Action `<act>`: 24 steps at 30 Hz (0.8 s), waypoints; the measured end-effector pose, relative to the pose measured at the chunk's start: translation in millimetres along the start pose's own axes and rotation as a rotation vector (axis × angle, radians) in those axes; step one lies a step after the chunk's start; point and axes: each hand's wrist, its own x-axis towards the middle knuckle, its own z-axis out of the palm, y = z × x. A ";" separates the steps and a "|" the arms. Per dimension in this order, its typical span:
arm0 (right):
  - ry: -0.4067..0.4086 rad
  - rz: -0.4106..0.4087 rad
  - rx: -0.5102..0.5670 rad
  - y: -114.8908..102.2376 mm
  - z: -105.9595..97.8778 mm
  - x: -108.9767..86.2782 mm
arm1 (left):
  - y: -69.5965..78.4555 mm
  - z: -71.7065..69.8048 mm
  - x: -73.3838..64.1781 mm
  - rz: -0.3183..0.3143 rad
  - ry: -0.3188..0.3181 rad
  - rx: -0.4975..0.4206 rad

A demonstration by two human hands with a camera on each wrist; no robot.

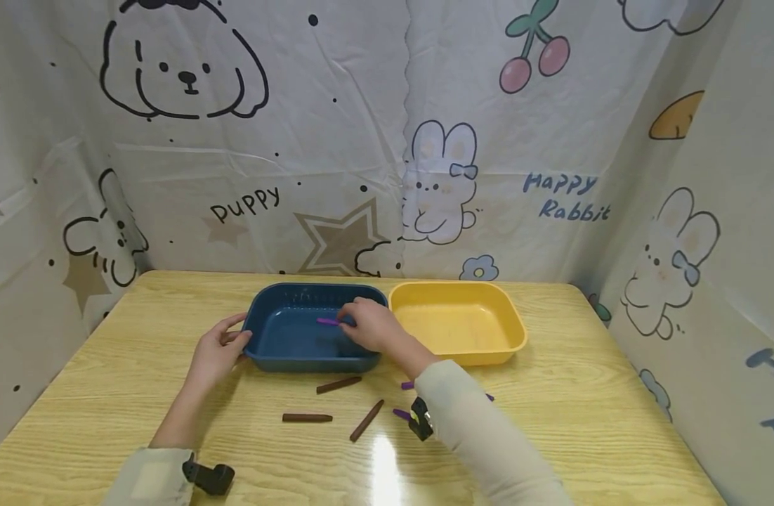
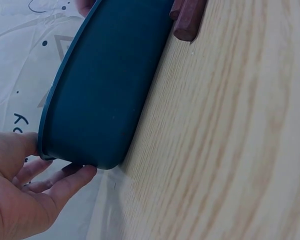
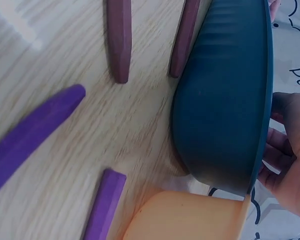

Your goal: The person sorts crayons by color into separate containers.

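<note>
My left hand (image 1: 215, 353) grips the left end of a dark blue plastic bin (image 1: 311, 365), thumb at the rim and fingers against the outer wall in the left wrist view. Inside that bin, my right hand (image 1: 371, 327) pinches a purple crayon (image 1: 326, 321) just above or at the floor; the exact gap cannot be told. The right wrist view hides this crayon behind the bin wall. Brown crayons (image 1: 307, 418) lie on the table in front of the bin. More purple crayons (image 3: 37, 132) lie nearer the right forearm, which partly covers them in the head view.
A yellow bin (image 1: 456, 358) stands against the blue bin's right side. Both sit toward the back of the wooden table (image 1: 248, 471). Behind and beside it hangs a printed cloth (image 1: 336, 140). My right sleeve (image 1: 482, 436) crosses above the table's front right.
</note>
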 end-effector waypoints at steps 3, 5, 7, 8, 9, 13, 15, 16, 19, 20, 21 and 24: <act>0.009 0.018 0.017 -0.2 -1.4 -1.0 | 0.3 1.0 0.1 0.003 -0.004 -0.009; 0.022 0.025 0.038 0.7 -4.1 -2.5 | 0.5 1.3 0.2 0.005 -0.005 -0.011; 0.040 0.025 0.069 2.6 -8.1 -4.8 | 0.6 1.3 0.6 0.007 -0.005 -0.014; 0.046 0.024 0.084 3.7 -10.5 -6.3 | 0.7 1.2 0.7 0.007 -0.005 -0.013; 0.052 0.021 0.097 5.1 -13.2 -8.0 | 0.8 1.0 0.8 0.008 -0.004 -0.010; 0.064 0.022 0.145 12.0 -23.4 -16.8 | 0.8 0.4 1.3 0.008 -0.002 0.005; 0.064 0.040 0.151 15.8 -27.9 -21.9 | 0.7 0.1 1.3 0.007 -0.001 0.012; 0.065 0.049 0.153 17.6 -30.1 -24.5 | 0.6 0.0 1.2 0.006 0.000 0.013; 0.066 0.082 0.171 22.4 -37.0 -33.1 | -0.1 -0.2 0.9 0.006 0.003 0.010; 0.067 0.094 0.180 23.9 -39.3 -36.1 | -0.4 -0.2 0.8 0.007 0.004 0.011; 0.069 0.103 0.184 25.6 -41.3 -39.2 | -0.6 -0.1 0.7 0.007 0.005 0.010; 0.073 0.125 0.203 30.7 -46.9 -48.6 | -1.5 0.2 0.5 0.006 0.003 0.004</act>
